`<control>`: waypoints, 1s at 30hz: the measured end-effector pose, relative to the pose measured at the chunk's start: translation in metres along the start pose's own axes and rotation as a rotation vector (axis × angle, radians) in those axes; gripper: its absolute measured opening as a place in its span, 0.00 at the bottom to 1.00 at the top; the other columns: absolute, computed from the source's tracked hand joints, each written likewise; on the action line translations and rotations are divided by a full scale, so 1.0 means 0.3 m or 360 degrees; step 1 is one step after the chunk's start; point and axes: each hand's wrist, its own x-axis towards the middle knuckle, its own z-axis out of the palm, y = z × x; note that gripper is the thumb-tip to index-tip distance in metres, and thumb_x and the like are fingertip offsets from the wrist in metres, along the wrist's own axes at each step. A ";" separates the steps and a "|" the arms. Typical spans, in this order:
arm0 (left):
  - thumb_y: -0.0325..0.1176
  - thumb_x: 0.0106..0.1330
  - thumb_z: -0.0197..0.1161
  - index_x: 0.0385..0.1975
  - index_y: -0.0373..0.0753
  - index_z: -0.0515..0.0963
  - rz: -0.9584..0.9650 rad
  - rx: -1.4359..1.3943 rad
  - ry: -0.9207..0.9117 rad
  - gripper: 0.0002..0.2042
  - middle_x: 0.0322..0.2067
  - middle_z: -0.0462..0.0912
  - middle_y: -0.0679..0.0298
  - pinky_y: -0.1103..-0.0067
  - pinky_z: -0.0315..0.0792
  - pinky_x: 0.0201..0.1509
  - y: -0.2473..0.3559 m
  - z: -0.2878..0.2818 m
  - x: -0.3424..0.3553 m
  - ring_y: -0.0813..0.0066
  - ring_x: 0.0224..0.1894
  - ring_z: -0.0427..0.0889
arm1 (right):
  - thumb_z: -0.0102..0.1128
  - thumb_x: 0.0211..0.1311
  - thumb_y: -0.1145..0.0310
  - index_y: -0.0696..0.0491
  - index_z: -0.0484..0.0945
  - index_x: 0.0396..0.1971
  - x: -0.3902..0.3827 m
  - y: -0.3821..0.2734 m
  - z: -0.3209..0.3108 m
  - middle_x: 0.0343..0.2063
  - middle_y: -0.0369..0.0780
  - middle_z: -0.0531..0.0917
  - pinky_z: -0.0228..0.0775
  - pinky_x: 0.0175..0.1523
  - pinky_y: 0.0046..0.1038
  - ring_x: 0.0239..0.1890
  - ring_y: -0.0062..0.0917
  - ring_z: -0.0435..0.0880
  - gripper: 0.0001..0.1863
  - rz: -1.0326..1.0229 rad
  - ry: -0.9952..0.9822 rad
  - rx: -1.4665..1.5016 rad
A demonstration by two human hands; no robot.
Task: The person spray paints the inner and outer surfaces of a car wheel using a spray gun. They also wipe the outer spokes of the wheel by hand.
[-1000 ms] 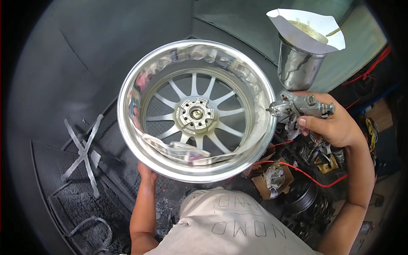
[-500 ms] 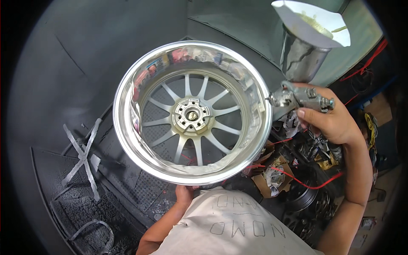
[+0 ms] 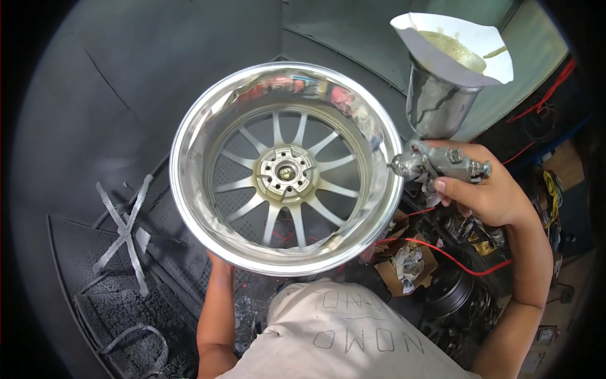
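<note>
Wheel left of spray gun in right hand

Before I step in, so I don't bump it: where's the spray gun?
In the head view, the spray gun is at right, in the right hand, its nozzle by the right edge of the spoked wheel.

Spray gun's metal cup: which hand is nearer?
Right. The right hand holds the spray gun just below the cup; the left hand is farther, partly behind the wheel's lower-left rim.
</note>
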 end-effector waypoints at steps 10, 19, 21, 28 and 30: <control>0.45 0.79 0.47 0.65 0.40 0.67 0.0124 0.0224 -0.0162 0.22 0.55 0.78 0.54 0.60 0.77 0.60 -0.185 -0.228 -0.030 0.56 0.55 0.80 | 0.63 0.64 0.70 0.61 0.69 0.65 -0.011 0.007 0.040 0.31 0.34 0.80 0.69 0.26 0.16 0.29 0.13 0.78 0.30 -0.0100 0.0215 0.0226; 0.36 0.76 0.54 0.61 0.38 0.70 0.0286 0.0490 -0.0185 0.17 0.47 0.81 0.59 0.70 0.80 0.51 -0.022 -0.047 -0.059 0.66 0.47 0.83 | 0.63 0.64 0.70 0.66 0.66 0.66 0.010 0.053 0.183 0.30 0.36 0.80 0.69 0.24 0.16 0.30 0.17 0.79 0.32 -0.0282 0.0169 0.0539; 0.37 0.77 0.52 0.62 0.38 0.70 0.0276 0.0454 -0.0209 0.18 0.47 0.81 0.59 0.69 0.80 0.51 -0.005 -0.051 -0.018 0.67 0.47 0.83 | 0.64 0.64 0.70 0.66 0.66 0.66 0.012 0.049 0.199 0.30 0.36 0.80 0.69 0.24 0.16 0.30 0.17 0.79 0.33 -0.0247 0.0091 0.0583; 0.37 0.78 0.52 0.61 0.37 0.71 0.0140 0.0222 -0.0228 0.17 0.49 0.81 0.58 0.69 0.80 0.53 -0.027 -0.092 0.000 0.67 0.49 0.83 | 0.68 0.59 0.68 0.67 0.67 0.65 -0.025 0.010 0.238 0.35 0.41 0.83 0.73 0.33 0.20 0.33 0.18 0.81 0.36 -0.0256 0.0011 0.0698; 0.37 0.78 0.52 0.61 0.37 0.71 0.0220 0.0319 -0.0280 0.17 0.49 0.81 0.58 0.69 0.80 0.54 -0.063 -0.103 -0.013 0.67 0.49 0.83 | 0.69 0.59 0.68 0.67 0.68 0.64 -0.021 0.004 0.243 0.38 0.42 0.84 0.74 0.39 0.21 0.36 0.19 0.81 0.35 -0.0244 -0.0006 0.0661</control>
